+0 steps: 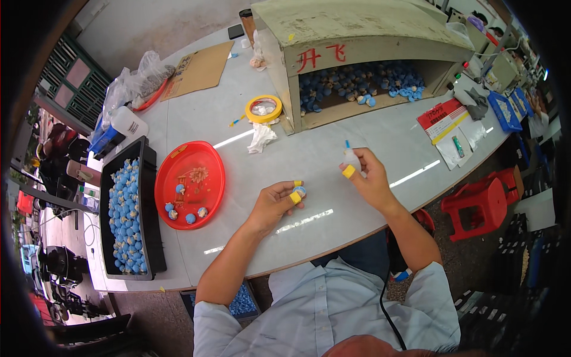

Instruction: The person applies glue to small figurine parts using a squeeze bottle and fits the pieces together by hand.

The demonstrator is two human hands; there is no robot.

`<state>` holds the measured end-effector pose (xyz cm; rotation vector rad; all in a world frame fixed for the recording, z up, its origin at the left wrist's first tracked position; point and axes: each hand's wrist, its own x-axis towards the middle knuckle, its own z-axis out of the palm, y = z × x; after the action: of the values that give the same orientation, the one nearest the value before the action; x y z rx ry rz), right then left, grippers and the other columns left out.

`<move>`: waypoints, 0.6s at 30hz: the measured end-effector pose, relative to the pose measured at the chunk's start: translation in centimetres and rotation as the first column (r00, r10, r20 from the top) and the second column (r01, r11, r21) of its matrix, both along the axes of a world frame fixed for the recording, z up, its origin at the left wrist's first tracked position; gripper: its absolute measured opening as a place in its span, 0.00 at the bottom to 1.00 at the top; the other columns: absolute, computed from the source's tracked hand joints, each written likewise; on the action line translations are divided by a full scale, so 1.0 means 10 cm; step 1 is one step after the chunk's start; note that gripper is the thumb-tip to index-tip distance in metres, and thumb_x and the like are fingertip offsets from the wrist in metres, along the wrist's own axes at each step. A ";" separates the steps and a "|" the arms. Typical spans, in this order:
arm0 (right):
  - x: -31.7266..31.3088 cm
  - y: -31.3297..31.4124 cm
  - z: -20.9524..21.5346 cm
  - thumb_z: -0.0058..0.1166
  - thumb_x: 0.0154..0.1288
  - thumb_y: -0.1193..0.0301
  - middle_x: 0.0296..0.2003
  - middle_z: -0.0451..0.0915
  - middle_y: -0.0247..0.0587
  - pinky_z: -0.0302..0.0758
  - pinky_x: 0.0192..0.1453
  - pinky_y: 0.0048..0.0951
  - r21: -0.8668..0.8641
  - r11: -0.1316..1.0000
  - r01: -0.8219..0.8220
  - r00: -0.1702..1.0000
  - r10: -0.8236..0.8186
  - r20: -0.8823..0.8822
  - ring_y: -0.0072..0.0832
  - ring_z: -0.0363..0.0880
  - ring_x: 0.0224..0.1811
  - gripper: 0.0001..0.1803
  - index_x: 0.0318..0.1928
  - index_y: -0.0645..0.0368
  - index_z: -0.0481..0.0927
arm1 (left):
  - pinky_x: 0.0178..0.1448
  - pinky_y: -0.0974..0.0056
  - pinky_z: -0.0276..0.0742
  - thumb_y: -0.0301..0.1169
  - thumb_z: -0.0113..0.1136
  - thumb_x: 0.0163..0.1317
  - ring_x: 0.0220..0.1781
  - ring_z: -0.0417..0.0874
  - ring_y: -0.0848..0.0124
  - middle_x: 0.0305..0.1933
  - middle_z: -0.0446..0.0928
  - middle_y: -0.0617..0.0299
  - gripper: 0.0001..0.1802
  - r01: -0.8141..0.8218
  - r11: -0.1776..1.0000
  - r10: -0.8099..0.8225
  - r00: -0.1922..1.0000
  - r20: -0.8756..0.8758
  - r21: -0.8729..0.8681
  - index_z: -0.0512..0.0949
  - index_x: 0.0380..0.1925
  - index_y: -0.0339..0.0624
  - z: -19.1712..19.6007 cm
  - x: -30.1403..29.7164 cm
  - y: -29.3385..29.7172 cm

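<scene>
Between the yellow-taped fingertips of my left hand [278,203] is a small blue and white ball-shaped piece [301,191]. My right hand [369,177] grips a small whitish squeeze bottle [352,159] with a thin blue nozzle pointing up; yellow tape wraps its thumb tip. Both hands are raised over the grey table, a forearm's width or more apart. To the left, a red round tray [200,156] carries several similar blue pieces [190,218]. Beyond it stands a black bin [153,238] filled with many more of them [126,214].
A wooden box [290,89] at the back holds many blue pieces. Near it lie a yellow tape roll [250,109] and crumpled tissue [260,138]. Cardboard [199,70] rests at the back left, a red-and-white packet [441,119] at right. Red stools [473,208] stand beyond the table's right edge.
</scene>
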<state>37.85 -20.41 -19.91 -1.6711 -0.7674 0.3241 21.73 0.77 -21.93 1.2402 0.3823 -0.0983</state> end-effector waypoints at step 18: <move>-0.39 0.22 -0.19 0.58 0.58 0.81 0.39 0.81 0.46 0.78 0.43 0.26 0.133 0.983 -0.126 0.988 0.113 0.103 0.26 0.81 0.40 0.18 0.50 0.66 0.71 | 0.38 0.74 0.77 0.21 0.61 0.62 0.45 0.85 0.69 0.48 0.79 0.56 0.20 -0.007 1.000 0.006 0.999 -0.037 -0.031 0.73 0.54 0.29 0.04 0.02 0.01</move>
<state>33.96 -18.25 -21.84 -1.5204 -0.9428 0.2699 21.94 0.82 -21.56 1.2079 0.4152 -0.1206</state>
